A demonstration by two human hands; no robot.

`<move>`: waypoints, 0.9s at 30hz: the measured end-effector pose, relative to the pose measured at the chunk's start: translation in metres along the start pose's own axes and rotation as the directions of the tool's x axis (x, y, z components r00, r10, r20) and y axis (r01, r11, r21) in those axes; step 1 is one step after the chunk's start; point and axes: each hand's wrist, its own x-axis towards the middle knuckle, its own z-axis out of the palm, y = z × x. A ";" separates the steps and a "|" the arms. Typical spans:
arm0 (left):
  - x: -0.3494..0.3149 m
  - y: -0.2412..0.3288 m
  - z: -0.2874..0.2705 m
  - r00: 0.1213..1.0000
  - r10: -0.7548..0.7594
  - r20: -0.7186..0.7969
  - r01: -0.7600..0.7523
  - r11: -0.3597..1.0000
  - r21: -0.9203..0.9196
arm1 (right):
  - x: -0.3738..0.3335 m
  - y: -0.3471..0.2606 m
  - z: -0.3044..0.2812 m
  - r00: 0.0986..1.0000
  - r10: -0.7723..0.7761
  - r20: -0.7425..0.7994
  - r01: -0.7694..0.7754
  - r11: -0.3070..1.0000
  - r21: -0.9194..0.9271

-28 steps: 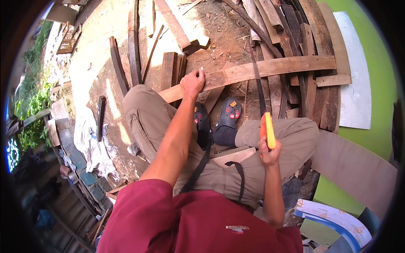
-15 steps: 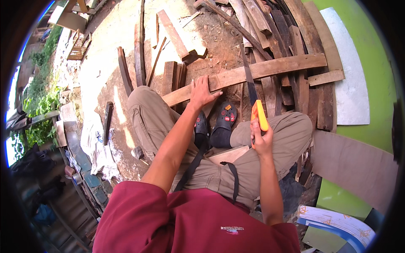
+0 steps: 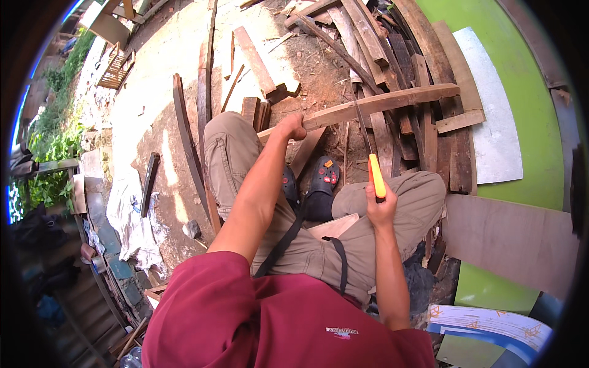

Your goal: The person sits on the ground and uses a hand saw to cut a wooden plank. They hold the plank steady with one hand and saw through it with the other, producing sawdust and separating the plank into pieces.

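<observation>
A long wooden plank (image 3: 408,98) lies across in front of me, its right part over a stack of timber. My left hand (image 3: 291,126) is closed around the plank's left part, near my raised left knee. My right hand (image 3: 381,207) grips the yellow handle (image 3: 376,176) of a handsaw. The dark saw blade (image 3: 364,127) points away from me and crosses the plank to the right of my left hand. Whether its teeth are in the wood is too small to tell. A short board (image 3: 307,150) slants below the plank, beside my dark clogs (image 3: 326,173).
A pile of old timber (image 3: 392,67) spreads at the far right, beside a white sheet (image 3: 488,104) and a green surface (image 3: 543,80). Long dark strips (image 3: 184,122) and a short dark block (image 3: 150,184) lie at left, near a white cloth (image 3: 132,221). A plywood panel (image 3: 509,233) lies right.
My left hand has gone from lying flat with spread fingers to closing around the plank. The plank's right end has shifted slightly left. The saw handle has turned more edge-on, and my left knee has moved right.
</observation>
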 end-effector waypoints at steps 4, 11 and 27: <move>-0.004 -0.015 -0.002 0.984 0.091 -0.151 -0.108 0.988 -0.110 | -0.006 -0.006 0.005 0.999 -0.008 -0.051 0.010 0.999 0.043; -0.031 -0.012 0.024 0.832 -0.033 -0.554 0.016 0.999 -0.036 | -0.016 0.001 0.007 0.997 0.038 -0.066 -0.030 0.992 0.121; -0.049 0.000 0.016 0.953 -0.128 -0.275 0.094 0.986 -0.136 | -0.017 0.010 0.013 0.998 0.004 -0.069 0.002 0.997 0.080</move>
